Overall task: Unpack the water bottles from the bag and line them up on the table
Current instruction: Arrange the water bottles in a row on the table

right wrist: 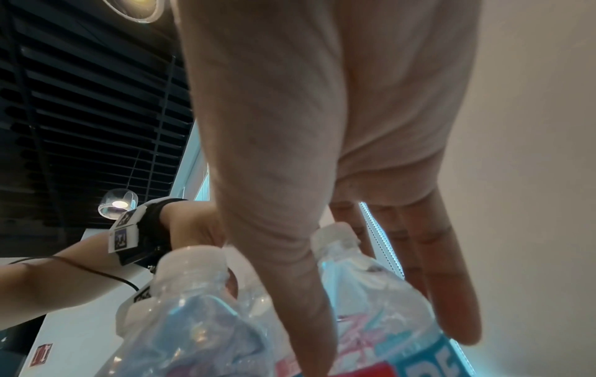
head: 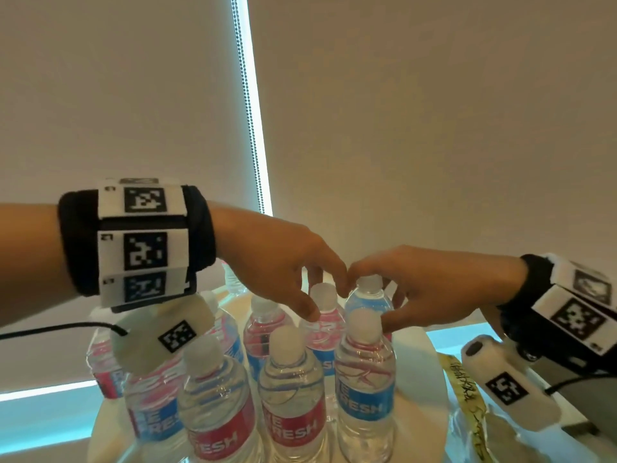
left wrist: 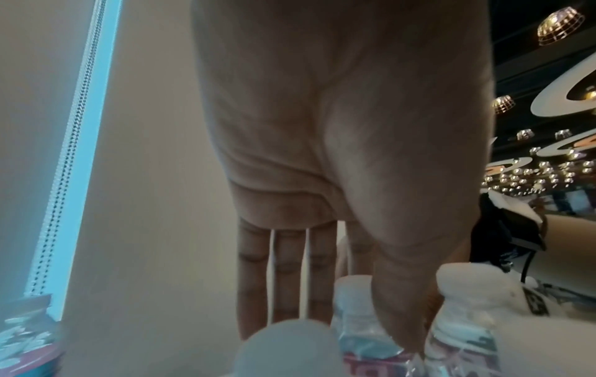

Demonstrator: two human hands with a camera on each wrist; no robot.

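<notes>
The blind (head: 434, 111) fills the background from 9 to 3 o'clock, with a bright gap and a bead chain (head: 248, 105) running down it toward 12 o'clock of the bottles. Below it the table (head: 417, 439) shows a pale rounded edge at 5 and 7 o'clock, and on it stands a tight cluster of upright water bottles (head: 290, 396) with white caps and red-and-blue labels — packed shoulder to shoulder, so little room is left between them, while bare tabletop shows only near the rim. At 4 o'clock of the cluster lies the clear bag (head: 467, 412) with a yellow strip, close to the table's right edge. The left hand (head: 283, 265) reaches in from 9 o'clock and the right hand (head: 430, 289) from 3 o'clock, their knuckles nearly meeting above the back row. The left hand's fingers hang down straight, thumb apart, straddling the pink-labelled back bottle (head: 323, 315) without visibly clasping it; it reads as relaxed and holding nothing. The right hand brackets the neck of the rear blue-labelled bottle (head: 369, 295) — thumb in front at 6 o'clock, fingers behind at 12; the fingers look nearly straight, so no firm clasp is seen.
</notes>
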